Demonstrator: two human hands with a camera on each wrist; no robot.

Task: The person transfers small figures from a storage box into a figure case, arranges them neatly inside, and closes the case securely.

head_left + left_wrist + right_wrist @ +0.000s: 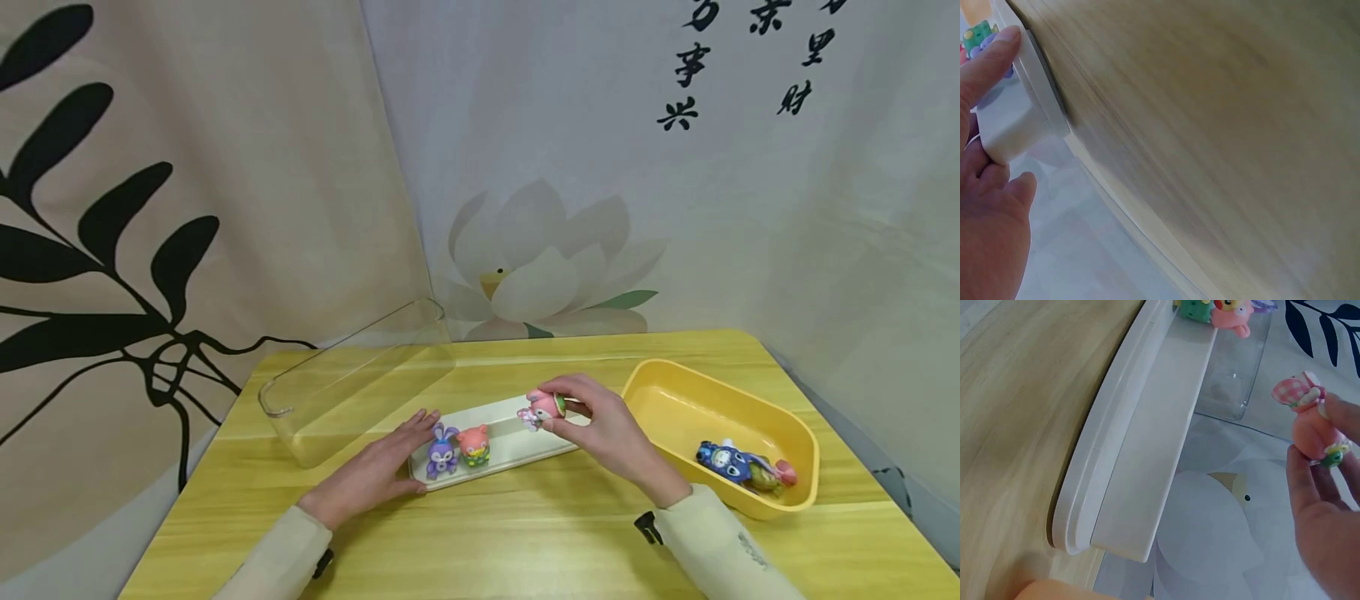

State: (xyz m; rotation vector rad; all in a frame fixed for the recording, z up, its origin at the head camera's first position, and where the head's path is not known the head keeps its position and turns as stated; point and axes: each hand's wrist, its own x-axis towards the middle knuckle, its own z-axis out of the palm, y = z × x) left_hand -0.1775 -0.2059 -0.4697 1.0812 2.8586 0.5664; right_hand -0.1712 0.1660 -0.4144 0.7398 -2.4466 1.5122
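Note:
A long white stepped display base lies on the table. At its left end stand a purple rabbit figurine and a pink figurine with a green and yellow lower part. My left hand holds that end, thumb at the front edge and fingers at the back, as the left wrist view shows too. Over the base's right part, my right hand pinches a pink figurine between thumb and fingers. In the right wrist view this figurine shows a pink checkered part and a green detail.
A yellow tray stands at the right, with a blue figurine and a greenish one with a pink part lying inside. Behind my left hand, a clear plastic cover rests on the wooden table. Printed curtains hang behind.

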